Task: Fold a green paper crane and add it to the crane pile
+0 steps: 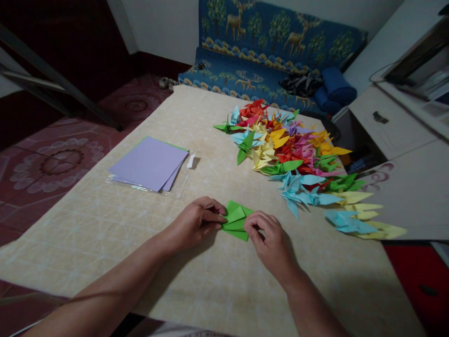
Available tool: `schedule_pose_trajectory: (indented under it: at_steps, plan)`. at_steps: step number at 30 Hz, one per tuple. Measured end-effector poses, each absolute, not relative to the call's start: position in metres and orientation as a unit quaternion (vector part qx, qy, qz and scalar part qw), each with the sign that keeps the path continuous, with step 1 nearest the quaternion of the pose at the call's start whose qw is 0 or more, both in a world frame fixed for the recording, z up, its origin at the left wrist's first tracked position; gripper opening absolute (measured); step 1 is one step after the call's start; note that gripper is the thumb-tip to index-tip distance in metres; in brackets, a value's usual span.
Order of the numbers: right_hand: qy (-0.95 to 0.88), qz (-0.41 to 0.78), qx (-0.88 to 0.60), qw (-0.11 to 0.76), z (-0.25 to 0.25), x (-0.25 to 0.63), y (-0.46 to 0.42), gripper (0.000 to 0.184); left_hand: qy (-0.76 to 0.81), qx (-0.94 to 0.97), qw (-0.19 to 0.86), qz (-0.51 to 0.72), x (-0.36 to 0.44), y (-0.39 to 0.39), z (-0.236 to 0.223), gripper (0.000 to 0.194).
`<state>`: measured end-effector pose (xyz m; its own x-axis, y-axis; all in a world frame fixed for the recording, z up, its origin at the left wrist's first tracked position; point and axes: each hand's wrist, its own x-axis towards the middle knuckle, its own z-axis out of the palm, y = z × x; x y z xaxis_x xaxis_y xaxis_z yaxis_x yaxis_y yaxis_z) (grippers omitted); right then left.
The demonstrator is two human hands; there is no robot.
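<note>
Both left hand (196, 222) and right hand (270, 236), slightly apart, are pinching one folded green paper piece (234, 216) in from the table's (210, 290) near edge; I'm apparently creasing it, needing even pressure. Toward the left edge, at least two square purple sheets (149, 164) are lying stacked. Rightward and beyond, multicoloured folded-paper birds (278, 139) are overlapping, uncountable.

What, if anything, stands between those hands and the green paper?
Nothing visible: the left hand and right hand both touch the green paper directly. The colorful folded shapes and purple sheets lie farther off.
</note>
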<state>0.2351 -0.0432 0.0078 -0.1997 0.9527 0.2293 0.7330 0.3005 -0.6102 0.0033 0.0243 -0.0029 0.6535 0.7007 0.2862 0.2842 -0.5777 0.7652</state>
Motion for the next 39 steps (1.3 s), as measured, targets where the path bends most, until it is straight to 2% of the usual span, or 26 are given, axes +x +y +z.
schedule_pose_trajectory:
  at_steps: [3,6,10,15,39]
  plan:
    - [-0.754,0.189,-0.56,0.288,0.006,0.236,-0.043,0.005,0.299,0.826,0.361,0.313,0.003,0.023,-0.005,0.016]
    - [-0.763,0.197,-0.545,0.286,0.004,0.238,-0.043,0.012,0.304,0.817,0.368,0.325,0.005,0.023,-0.007,0.012]
    - [-0.746,0.215,-0.551,0.305,0.003,0.24,-0.04,0.008,0.307,0.82,0.359,0.323,0.007,0.021,-0.005,0.011]
    - [-0.729,0.22,-0.57,0.31,0.002,0.238,-0.037,0.012,0.314,0.83,0.349,0.301,0.007,0.019,0.0,0.012]
    - [-0.707,0.13,-0.631,0.292,0.001,0.225,-0.039,0.013,0.388,0.796,0.355,0.3,0.018,0.015,-0.001,0.007]
